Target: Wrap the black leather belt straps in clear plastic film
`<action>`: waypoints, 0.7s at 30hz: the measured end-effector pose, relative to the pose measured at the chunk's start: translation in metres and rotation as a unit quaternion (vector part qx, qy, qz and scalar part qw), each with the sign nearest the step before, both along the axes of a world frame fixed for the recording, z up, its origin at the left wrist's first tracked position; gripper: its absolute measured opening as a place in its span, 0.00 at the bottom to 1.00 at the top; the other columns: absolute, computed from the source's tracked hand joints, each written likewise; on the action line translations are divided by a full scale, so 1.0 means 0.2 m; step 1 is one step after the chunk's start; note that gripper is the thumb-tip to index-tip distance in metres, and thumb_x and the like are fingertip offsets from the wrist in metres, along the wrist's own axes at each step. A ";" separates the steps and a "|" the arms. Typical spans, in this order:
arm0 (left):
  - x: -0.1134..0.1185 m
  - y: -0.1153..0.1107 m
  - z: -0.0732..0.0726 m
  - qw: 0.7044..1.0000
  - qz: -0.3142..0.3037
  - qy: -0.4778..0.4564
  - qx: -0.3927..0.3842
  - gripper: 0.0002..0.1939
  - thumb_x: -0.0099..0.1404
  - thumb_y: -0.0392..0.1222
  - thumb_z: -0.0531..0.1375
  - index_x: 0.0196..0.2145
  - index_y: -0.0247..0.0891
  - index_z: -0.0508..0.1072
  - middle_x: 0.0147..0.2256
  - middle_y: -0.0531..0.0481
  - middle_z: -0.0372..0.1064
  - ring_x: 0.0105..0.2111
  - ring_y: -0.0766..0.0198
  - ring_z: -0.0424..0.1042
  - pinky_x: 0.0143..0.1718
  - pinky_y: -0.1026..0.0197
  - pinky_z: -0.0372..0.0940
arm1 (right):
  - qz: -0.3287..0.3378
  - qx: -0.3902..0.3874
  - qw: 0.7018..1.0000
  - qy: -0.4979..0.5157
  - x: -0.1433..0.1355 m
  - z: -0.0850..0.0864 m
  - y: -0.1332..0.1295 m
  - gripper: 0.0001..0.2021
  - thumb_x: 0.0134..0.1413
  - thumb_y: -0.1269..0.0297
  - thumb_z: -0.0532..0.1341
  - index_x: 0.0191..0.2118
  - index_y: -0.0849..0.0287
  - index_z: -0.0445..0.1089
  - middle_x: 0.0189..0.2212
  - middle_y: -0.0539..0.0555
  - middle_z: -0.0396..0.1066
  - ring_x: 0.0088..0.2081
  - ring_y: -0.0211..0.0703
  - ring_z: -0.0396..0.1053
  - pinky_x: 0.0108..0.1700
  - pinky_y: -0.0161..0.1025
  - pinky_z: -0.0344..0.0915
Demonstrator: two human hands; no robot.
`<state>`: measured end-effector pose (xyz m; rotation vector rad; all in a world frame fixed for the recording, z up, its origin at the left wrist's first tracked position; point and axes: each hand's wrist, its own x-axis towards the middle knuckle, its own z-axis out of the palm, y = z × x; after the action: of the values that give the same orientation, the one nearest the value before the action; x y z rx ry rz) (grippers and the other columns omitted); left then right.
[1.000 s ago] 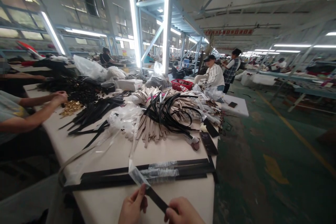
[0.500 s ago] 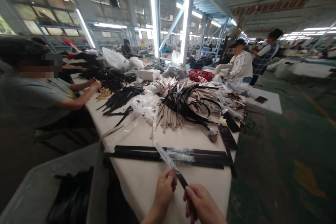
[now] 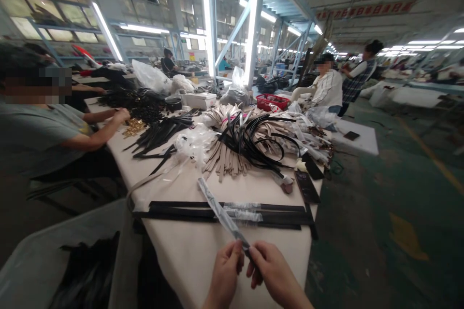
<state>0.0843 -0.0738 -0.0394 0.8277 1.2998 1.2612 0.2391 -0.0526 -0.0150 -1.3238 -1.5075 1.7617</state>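
L hand [image 3: 227, 264] & R hand [image 3: 270, 261] — both pinching plastic-wrapped blk strip [image 3: 220, 211].

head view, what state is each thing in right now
Left hand, pinching the clear plastic sleeve
Right hand, closed on the black strap
Clear plastic sleeve, held, nearly straight
Black straps on the table, lying flat, clear plastic about their middles
Smartphone, face up, digits faintly lit
Red basket, open, holding things
Plastic bin, open, holding dark strips
Fluorescent tubes, lit
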 end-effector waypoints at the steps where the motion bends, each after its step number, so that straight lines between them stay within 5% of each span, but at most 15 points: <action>1: -0.02 0.00 0.02 1.000 0.026 0.012 0.005 0.29 0.62 0.67 0.58 0.19 0.38 0.63 0.18 0.55 0.55 0.20 0.67 0.54 0.23 0.63 0.52 | 0.021 0.004 1.000 -0.012 0.01 0.01 0.00 0.21 0.59 0.45 0.54 0.33 0.61 0.68 0.22 0.53 0.73 0.19 0.37 0.69 0.22 0.31 0.60; 4: -0.08 0.01 0.06 0.994 0.098 0.039 0.017 0.30 0.60 0.68 0.59 0.18 0.39 0.63 0.19 0.55 0.55 0.21 0.66 0.54 0.24 0.63 0.53 | 0.071 0.017 0.994 -0.082 0.05 0.02 0.00 0.16 0.56 0.52 0.59 0.29 0.61 0.72 0.21 0.53 0.72 0.24 0.38 0.70 0.25 0.31 0.60; 10: 0.00 -0.01 0.07 0.998 0.030 0.061 0.004 0.32 0.56 0.72 0.58 0.18 0.39 0.67 0.18 0.53 0.58 0.21 0.64 0.57 0.24 0.62 0.55 | 0.080 -0.029 0.996 -0.028 0.03 0.11 0.05 0.17 0.60 0.54 0.53 0.35 0.62 0.73 0.19 0.49 0.69 0.16 0.34 0.62 0.20 0.30 0.55; 15: -0.04 0.01 0.02 0.993 0.096 0.066 0.005 0.32 0.57 0.72 0.58 0.17 0.39 0.65 0.18 0.54 0.57 0.20 0.65 0.56 0.23 0.63 0.54 | 0.092 -0.013 0.992 -0.085 0.14 0.12 0.08 0.11 0.55 0.60 0.59 0.33 0.62 0.75 0.22 0.51 0.72 0.23 0.36 0.67 0.24 0.29 0.58; 21: 0.11 -0.04 -0.01 0.996 -0.001 0.085 -0.006 0.31 0.63 0.69 0.54 0.20 0.38 0.67 0.18 0.53 0.59 0.19 0.65 0.58 0.22 0.62 0.55 | 0.126 -0.034 0.991 -0.017 0.11 0.08 0.13 0.17 0.60 0.54 0.53 0.30 0.61 0.70 0.18 0.48 0.68 0.16 0.33 0.62 0.20 0.30 0.59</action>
<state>0.1069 -0.0814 -0.0422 0.9448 1.4388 1.2007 0.2603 -0.0270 0.0015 -1.2458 -1.7107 1.9700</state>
